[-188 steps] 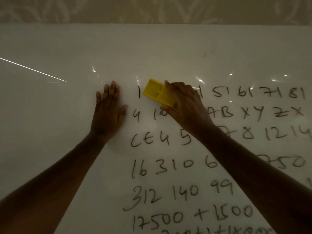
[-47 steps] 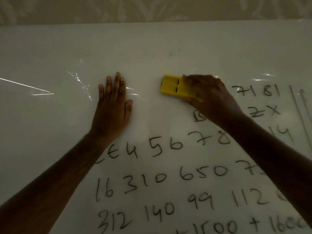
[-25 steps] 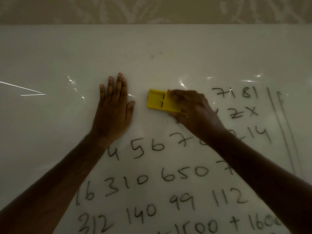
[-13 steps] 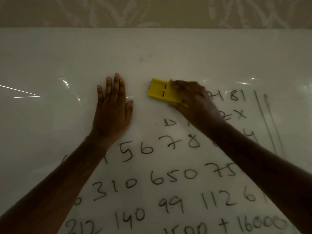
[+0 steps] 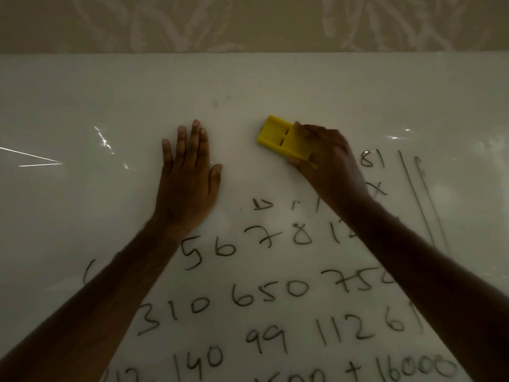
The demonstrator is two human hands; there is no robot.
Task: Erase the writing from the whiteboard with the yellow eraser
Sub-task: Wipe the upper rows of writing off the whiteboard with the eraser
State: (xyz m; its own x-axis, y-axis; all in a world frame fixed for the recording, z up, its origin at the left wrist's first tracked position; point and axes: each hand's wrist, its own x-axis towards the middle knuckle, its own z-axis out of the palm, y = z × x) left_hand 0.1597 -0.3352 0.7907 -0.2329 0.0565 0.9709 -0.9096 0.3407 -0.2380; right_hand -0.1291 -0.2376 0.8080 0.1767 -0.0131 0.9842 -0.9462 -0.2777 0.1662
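A white whiteboard (image 5: 82, 100) fills the view and carries rows of black handwritten numbers (image 5: 270, 295) across its lower half. My right hand (image 5: 327, 164) grips the yellow eraser (image 5: 281, 139) flat against the board at the top row, with "81" (image 5: 371, 159) just to its right. Small stroke remnants (image 5: 263, 204) remain below the eraser. My left hand (image 5: 187, 177) presses flat on the bare board to the left, fingers straight. My right forearm hides part of the writing.
Two long slanted lines (image 5: 421, 199) run down the board at the right. A patterned beige wall (image 5: 248, 20) sits above the board's top edge. Bright light reflections (image 5: 38, 159) streak the left side of the board.
Over the last second the eraser has swept the top rows; "71" and most of "Z X" are gone or hidden. The view has shifted, so the writing sits further left. My left hand stays planted.
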